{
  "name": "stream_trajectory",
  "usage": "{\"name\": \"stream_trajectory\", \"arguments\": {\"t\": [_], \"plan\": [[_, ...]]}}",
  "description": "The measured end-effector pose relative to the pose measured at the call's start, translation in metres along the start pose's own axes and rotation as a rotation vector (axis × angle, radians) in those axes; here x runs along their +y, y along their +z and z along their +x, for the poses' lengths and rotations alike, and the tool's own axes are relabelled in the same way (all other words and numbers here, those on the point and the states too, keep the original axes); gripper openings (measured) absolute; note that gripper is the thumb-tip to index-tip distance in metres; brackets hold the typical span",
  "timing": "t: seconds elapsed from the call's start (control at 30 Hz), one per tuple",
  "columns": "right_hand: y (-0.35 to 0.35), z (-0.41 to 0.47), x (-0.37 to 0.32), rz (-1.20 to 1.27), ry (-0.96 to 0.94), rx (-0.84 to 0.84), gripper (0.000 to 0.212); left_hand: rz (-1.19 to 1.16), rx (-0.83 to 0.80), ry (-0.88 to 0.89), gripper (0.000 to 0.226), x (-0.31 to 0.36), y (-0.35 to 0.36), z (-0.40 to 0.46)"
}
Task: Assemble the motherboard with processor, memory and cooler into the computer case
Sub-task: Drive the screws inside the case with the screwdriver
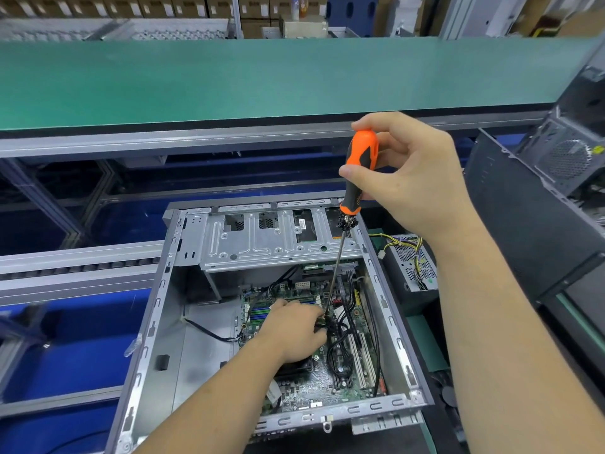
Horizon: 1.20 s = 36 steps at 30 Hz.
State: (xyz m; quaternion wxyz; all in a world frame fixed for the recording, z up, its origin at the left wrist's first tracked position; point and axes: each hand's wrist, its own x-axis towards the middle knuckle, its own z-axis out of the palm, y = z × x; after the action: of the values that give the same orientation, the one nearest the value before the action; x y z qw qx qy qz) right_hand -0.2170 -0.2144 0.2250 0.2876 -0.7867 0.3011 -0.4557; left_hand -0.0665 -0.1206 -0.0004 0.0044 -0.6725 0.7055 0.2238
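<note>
Head view: an open grey steel computer case (154, 326) lies beside a green conveyor belt (229, 77), a green motherboard (314, 381) seated inside. Right hand (415, 178) grips an orange-and-black screwdriver (358, 172); left hand (294, 332), fingers curled, steadies its tip.

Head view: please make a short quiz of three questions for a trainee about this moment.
1. True or false: the right hand holds the orange and black screwdriver by its handle.
2. Where does the screwdriver tip point?
A. at the power supply outside the case
B. down at the motherboard, next to the left hand
C. at the green conveyor belt
3. Fill in: the left hand is inside the ____.

Key: 1 true; 2 B; 3 case.
</note>
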Motion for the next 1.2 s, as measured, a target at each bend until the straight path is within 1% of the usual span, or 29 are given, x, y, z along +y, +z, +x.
{"name": "stream_trajectory", "arguments": {"t": [0.07,0.13,0.4,0.7,1.2], "plan": [[-0.001,0.000,0.002,-0.006,0.001,0.001,0.040,-0.013,-0.023,0.036,0.049,0.001,0.001,0.000],[-0.001,0.000,0.004,-0.009,0.001,-0.001,0.039,-0.001,-0.057,0.063,0.048,0.002,0.001,0.000],[-0.001,0.000,0.010,0.001,0.010,-0.004,0.040,0.075,-0.180,0.086,0.036,0.008,-0.004,-0.004],[0.002,0.001,0.014,0.006,0.029,-0.010,0.040,0.082,-0.211,0.088,0.034,0.010,-0.008,-0.004],[0.004,0.000,0.019,0.000,0.042,-0.007,0.039,0.075,-0.180,0.093,0.036,0.009,-0.005,-0.002]]}}
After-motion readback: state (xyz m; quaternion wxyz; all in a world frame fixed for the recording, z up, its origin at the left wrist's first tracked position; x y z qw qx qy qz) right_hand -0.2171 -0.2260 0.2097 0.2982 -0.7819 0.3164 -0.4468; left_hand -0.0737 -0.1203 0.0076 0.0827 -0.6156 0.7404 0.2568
